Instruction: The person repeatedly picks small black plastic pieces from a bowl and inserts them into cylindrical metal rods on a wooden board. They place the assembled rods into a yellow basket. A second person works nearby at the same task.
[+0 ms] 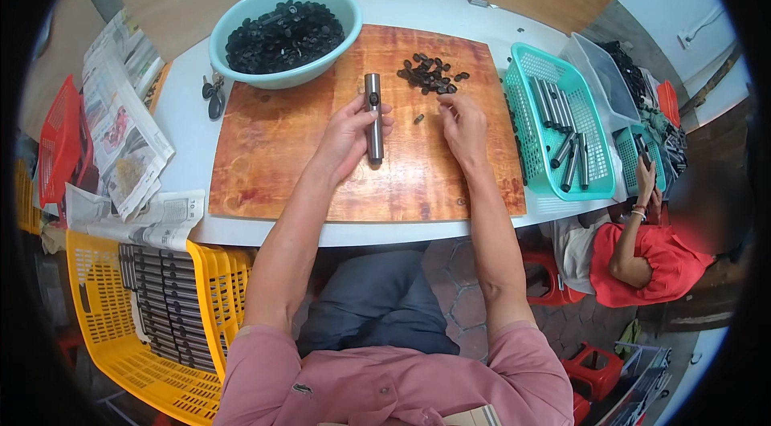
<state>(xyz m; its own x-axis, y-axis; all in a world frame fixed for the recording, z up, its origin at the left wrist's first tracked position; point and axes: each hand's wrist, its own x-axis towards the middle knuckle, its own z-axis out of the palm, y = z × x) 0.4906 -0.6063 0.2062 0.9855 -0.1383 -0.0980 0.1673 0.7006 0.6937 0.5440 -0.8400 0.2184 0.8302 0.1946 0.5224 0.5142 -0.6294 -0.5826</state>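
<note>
My left hand is wrapped round a dark grey metal tube, held nearly upright in the picture over the wooden board. A black round piece shows on the tube's side near its upper end. My right hand is at the near edge of a loose pile of small black caps. Its thumb and fingers are drawn together; whatever is between them is hidden. One small dark piece lies apart from the pile, between my hands.
A pale green basin full of black caps stands back left. To the right, a turquoise basket holds several tubes. A yellow crate of stacked tubes sits low left. A person in red works at the right.
</note>
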